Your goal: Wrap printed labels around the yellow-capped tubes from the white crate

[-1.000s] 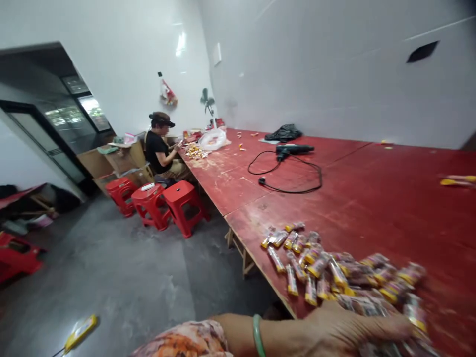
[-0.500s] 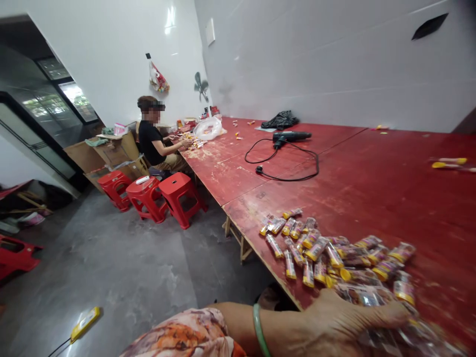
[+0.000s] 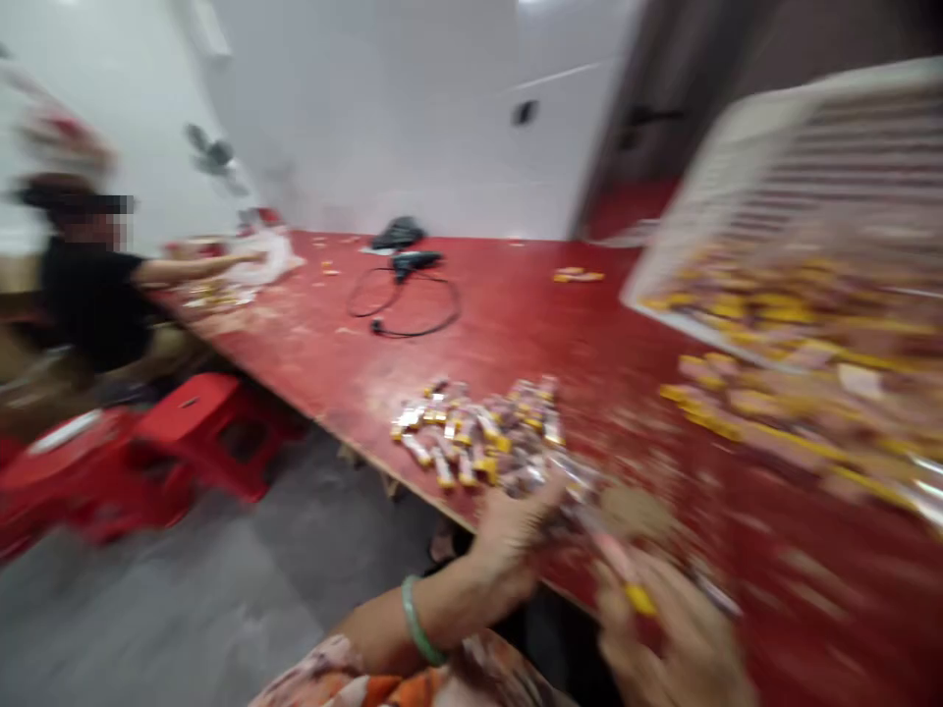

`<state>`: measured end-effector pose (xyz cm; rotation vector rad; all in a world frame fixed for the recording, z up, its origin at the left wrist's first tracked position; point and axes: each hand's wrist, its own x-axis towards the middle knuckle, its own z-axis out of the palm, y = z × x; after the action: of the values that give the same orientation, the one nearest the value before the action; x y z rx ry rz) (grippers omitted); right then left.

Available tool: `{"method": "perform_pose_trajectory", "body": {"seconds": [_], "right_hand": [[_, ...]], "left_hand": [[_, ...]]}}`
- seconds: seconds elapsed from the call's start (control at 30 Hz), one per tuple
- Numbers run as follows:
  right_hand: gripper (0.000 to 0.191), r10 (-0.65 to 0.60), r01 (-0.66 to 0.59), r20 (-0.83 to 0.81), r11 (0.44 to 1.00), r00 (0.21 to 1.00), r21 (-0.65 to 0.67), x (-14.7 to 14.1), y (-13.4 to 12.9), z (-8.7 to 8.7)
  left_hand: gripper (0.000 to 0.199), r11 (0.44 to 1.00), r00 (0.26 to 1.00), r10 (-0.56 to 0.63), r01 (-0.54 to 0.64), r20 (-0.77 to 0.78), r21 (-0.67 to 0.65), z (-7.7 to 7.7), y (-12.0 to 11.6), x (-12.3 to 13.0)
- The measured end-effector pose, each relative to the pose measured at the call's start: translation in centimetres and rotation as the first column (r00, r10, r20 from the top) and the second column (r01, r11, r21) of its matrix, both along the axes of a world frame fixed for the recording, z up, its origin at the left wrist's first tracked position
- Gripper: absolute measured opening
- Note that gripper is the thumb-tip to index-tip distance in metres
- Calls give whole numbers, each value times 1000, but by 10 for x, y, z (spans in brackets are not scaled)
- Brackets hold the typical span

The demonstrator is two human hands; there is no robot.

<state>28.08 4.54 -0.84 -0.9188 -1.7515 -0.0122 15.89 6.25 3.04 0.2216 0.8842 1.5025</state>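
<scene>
My left hand [image 3: 516, 535], with a green bangle [image 3: 419, 621] on its wrist, is at the table's front edge. Its thumb and fingers close on a clear plastic sleeve [image 3: 571, 473], smeared by motion. My right hand [image 3: 674, 628] grips a slim pink tube with a yellow end [image 3: 635, 592]. The tube slants up toward the left hand; whether it touches the sleeve I cannot tell. Just beyond my left hand lies a pile of small clear-wrapped tubes with yellow ends [image 3: 471, 432].
On the right, more yellow-ended tubes [image 3: 766, 412] spill from a large white woven sack [image 3: 685, 236]. A black heat gun [image 3: 416, 260] with a looped cord lies farther back on the red table [image 3: 530, 324]. A co-worker [image 3: 88, 285] sits at the far left, near red stools [image 3: 198, 422].
My view has swung right, bringing the sack and my right hand with the tube into sight. The left hand appears nearer the middle. The co-worker's arm now stretches forward over the table.
</scene>
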Motion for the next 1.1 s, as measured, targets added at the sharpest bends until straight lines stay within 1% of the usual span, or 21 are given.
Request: {"method": "perform_pose_trajectory", "body": {"seconds": [0.03, 0.07, 0.1, 0.13, 0.17, 0.23, 0.27, 0.3, 0.4, 0.43, 0.47, 0.57, 0.6, 0.63, 0.7, 0.77, 0.8, 0.9, 0.93, 1.0, 1.1], "right_hand": [[20, -144, 143, 23, 989, 989, 32, -1, -10, 1], [28, -220, 220, -15, 973, 975, 74, -4, -17, 2], [32, -242, 250, -96, 965, 965, 76, -7, -20, 2], [31, -248, 270, -200, 958, 948, 93, -8, -20, 2], [27, -251, 276, -273, 960, 929, 55, -7, -17, 2], [21, -275, 307, -381, 951, 883, 26, 1, -13, 2], [21, -298, 334, -385, 942, 873, 29, 7, -13, 2], [23, -329, 371, -347, 927, 878, 61, 12, -16, 3], [35, -429, 442, -106, 870, 897, 218, 21, -33, 5], [37, -438, 442, -73, 864, 896, 240, 23, -37, 5], [36, -428, 438, -94, 870, 899, 226, 24, -41, 5], [28, -376, 421, -308, 902, 874, 94, 26, -40, 1], [28, -379, 427, -330, 900, 865, 86, 27, -37, -1], [30, -394, 445, -318, 889, 862, 105, 28, -34, -3], [35, -434, 476, -231, 862, 871, 176, 32, -28, -5], [39, -431, 457, -164, 869, 887, 190, 37, -28, -4], [40, -403, 423, -146, 891, 904, 162, 39, -30, -3], [39, -273, 276, -114, 961, 955, 12, 47, -37, 3], [40, -251, 247, -119, 968, 961, -47, 51, -37, 4], [39, -237, 221, -164, 969, 958, -112, 57, -34, 3], [32, -277, 244, -239, 957, 931, -160, 59, -24, 0]], "left_hand": [[44, 999, 999, -34, 34, -14, 11, 3, -3, 0], [42, 997, 997, -75, 76, -36, 3, 4, -4, 0], [40, 994, 992, -107, 106, -62, -14, 4, -2, 1], [38, 990, 987, -137, 136, -80, -21, 3, 2, 4], [38, 986, 980, -168, 168, -102, -8, 1, 6, 7], [37, 974, 961, -225, 228, -160, 1, -1, 14, 17], [37, 967, 951, -250, 254, -180, -1, -2, 16, 23], [38, 959, 940, -279, 283, -197, -10, -2, 16, 28], [42, 932, 907, -357, 360, -221, -30, 1, 9, 39], [42, 925, 899, -376, 380, -226, -30, 2, 6, 42], [42, 917, 890, -394, 398, -228, -30, 4, 3, 44], [41, 881, 856, -469, 470, -216, -51, 6, -2, 50], [41, 868, 845, -495, 493, -204, -63, 6, -3, 51], [41, 856, 836, -515, 512, -191, -70, 5, -3, 53], [39, 840, 823, -540, 539, -177, -58, 4, -2, 55], [37, 835, 819, -544, 549, -184, -24, 3, 0, 57], [35, 833, 817, -544, 553, -192, -9, 4, 1, 57], [28, 824, 804, -550, 566, -228, 11, 3, 6, 56], [27, 809, 788, -568, 587, -240, 13, 2, 9, 56], [25, 777, 758, -602, 629, -251, 35, -1, 16, 55], [22, 724, 706, -670, 689, -229, 9, -5, 20, 53]]}}
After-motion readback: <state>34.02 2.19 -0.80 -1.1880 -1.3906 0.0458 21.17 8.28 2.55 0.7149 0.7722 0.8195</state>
